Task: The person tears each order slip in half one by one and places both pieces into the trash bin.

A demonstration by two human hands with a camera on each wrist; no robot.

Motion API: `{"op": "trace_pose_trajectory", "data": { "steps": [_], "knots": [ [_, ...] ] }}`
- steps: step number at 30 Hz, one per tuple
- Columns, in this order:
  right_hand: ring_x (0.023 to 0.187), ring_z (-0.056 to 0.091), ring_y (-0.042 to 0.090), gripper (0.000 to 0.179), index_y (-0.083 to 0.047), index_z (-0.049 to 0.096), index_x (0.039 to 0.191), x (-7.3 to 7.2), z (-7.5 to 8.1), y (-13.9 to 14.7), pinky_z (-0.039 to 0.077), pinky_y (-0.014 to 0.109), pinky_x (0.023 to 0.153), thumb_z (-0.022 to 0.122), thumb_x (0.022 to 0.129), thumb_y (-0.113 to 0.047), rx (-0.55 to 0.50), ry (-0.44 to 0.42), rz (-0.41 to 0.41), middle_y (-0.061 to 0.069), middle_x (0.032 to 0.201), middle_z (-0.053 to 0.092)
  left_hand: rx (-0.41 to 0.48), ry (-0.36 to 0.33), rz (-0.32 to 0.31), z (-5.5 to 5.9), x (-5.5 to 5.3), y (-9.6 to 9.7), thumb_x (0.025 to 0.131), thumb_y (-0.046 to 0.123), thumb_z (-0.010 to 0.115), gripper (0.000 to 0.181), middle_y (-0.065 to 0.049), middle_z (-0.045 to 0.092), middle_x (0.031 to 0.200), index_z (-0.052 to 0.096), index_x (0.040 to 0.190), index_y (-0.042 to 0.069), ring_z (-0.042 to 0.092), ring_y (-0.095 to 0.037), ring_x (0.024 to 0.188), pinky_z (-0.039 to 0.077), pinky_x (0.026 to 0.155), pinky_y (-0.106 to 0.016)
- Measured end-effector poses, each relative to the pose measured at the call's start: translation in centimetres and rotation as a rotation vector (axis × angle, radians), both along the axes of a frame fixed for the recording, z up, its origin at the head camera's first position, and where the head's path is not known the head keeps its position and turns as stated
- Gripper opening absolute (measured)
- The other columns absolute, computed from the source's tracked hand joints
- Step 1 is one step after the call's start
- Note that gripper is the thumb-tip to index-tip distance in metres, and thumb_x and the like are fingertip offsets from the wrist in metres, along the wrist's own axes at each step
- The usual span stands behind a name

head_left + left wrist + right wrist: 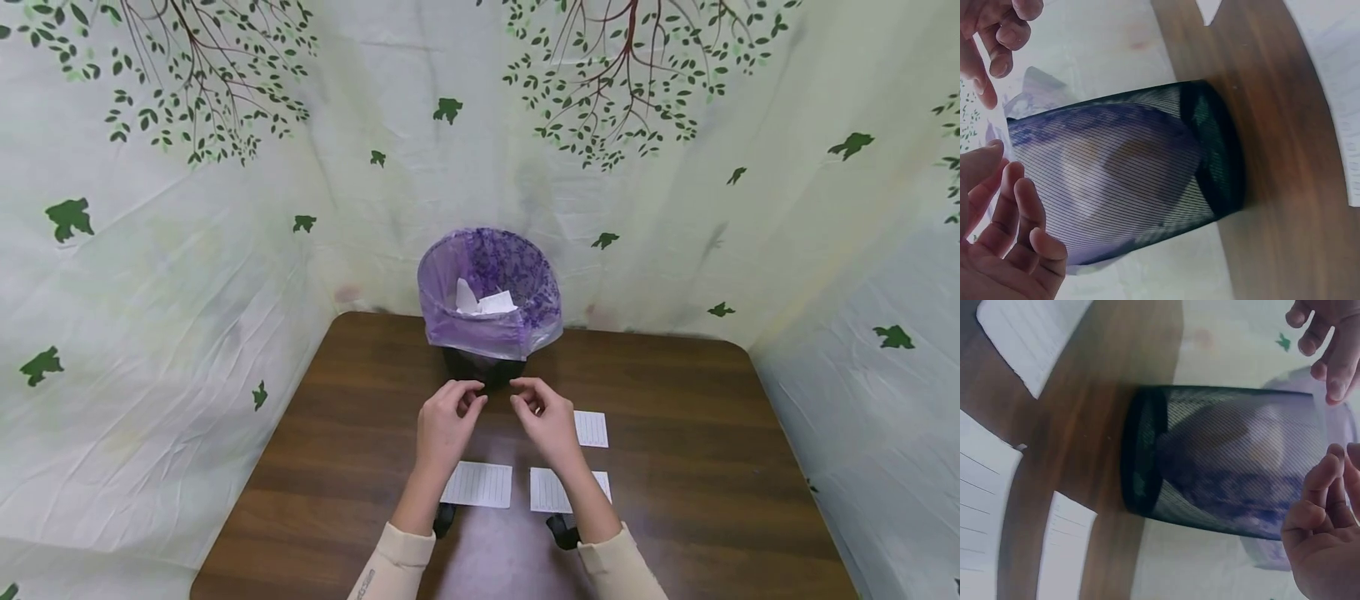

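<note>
My left hand (pixel 447 421) and right hand (pixel 546 419) are raised over the table with their fingertips facing each other across a narrow gap. On each, the thumb and index finger are loosely bent and close together. No held thing shows between them. Just beyond stands a black mesh wastebasket (pixel 1116 181), lined with a purple translucent bag (pixel 487 333) folded over its rim. White paper pieces (pixel 497 302) lie in the bag. Below the hands are a lined white paper card (pixel 480 485), a second card (pixel 550 490) partly behind the right forearm, and a smaller piece (pixel 591 429).
The brown wooden table (pixel 337 467) carries the cards and basket. A pale cloth backdrop (pixel 360 242) with printed leaves surrounds it at the back and sides. Black straps (pixel 562 531) show at both wrists.
</note>
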State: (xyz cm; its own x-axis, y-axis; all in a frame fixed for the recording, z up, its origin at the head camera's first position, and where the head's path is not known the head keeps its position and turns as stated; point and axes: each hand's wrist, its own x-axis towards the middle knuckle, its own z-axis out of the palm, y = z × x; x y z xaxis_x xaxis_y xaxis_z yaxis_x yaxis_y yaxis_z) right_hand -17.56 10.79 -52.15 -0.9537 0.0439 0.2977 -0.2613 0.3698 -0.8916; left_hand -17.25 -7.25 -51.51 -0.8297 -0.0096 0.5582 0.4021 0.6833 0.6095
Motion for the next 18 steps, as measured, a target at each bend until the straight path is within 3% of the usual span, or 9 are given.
{"op": "trace_pose_trajectory", "data": {
  "steps": [10,18],
  "knots": [
    [0.062,0.053,0.002,0.02,-0.01,0.076,0.115,1.8,-2.3,-1.3,0.045,0.019,0.058,0.075,0.095,-0.007,0.094,-0.058,0.087,0.0,0.077,0.069,-0.016,-0.034,0.011,-2.5,1.5,-1.1,0.085,0.009,0.089,0.018,0.002,0.067,0.078,0.08,0.1,0.011,0.063,-0.015,0.065,0.051,0.061,-0.026],
    [0.061,0.052,-0.002,0.021,-0.013,0.075,0.115,3.2,-4.7,-2.4,0.045,0.018,0.057,0.076,0.095,-0.008,0.223,-0.08,0.147,-0.004,0.075,0.07,-0.05,-0.133,0.029,-4.8,3.1,-0.9,0.086,0.012,0.088,0.017,0.006,0.069,0.077,0.08,0.101,0.015,0.065,-0.008,0.064,0.052,0.061,-0.023]
  ]
}}
